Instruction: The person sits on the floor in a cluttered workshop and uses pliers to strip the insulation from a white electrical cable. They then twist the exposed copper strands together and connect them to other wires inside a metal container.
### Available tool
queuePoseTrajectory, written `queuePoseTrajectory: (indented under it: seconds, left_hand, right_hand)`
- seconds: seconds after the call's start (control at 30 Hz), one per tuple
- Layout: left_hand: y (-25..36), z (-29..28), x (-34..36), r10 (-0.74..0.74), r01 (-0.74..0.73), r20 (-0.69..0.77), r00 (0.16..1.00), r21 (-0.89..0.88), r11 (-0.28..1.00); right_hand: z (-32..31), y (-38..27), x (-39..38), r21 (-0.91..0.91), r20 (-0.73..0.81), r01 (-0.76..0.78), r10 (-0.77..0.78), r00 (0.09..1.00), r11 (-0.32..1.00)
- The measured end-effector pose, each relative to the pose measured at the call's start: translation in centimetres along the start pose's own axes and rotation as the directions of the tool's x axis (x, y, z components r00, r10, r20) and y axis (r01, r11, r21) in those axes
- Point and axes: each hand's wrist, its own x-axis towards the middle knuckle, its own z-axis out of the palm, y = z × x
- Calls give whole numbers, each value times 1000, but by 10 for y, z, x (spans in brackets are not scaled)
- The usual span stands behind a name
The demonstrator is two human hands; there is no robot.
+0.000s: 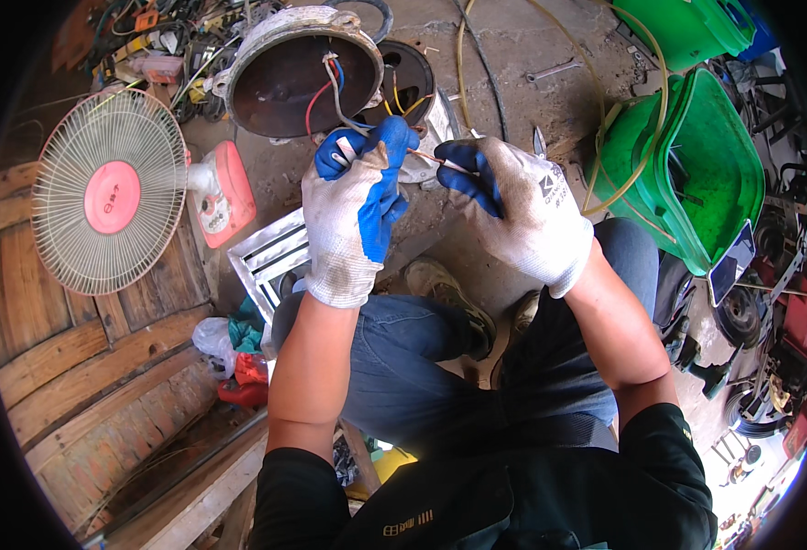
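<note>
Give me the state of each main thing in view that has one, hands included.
Left hand: gloved, fingers closed
Right hand: gloved, fingers closed
Thin wire: spanning the gap between both hands
Round housing: open, wires inside
Fan grille: in place around the pink hub
Larger green bin: open
Wrench: lying on the floor

Gry flr (536, 103) has wrench (554, 70), grn bin (738, 179) & rnd metal hsg (270, 87).

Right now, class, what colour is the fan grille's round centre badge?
The centre badge is pink, clearest in the head view.
</note>
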Motion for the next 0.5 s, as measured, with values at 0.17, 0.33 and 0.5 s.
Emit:
queuePoseTrajectory:
  seconds: [0.17,0.33,0.5]
  left_hand:
    - [-4,-10,4,9,-8,70,997,-14,1000]
    - [-6,-18,7,3,3,161,987,-39,999]
    - [0,-2,2,13,-14,35,999,11,1000]
  right_hand:
    - [-4,-1,3,-40,-20,71,-72,997,997]
    - [-4,-5,6,-23,52,14,-13,999,1000]
    - [-3,-9,6,123,-32,-31,35,999,992]
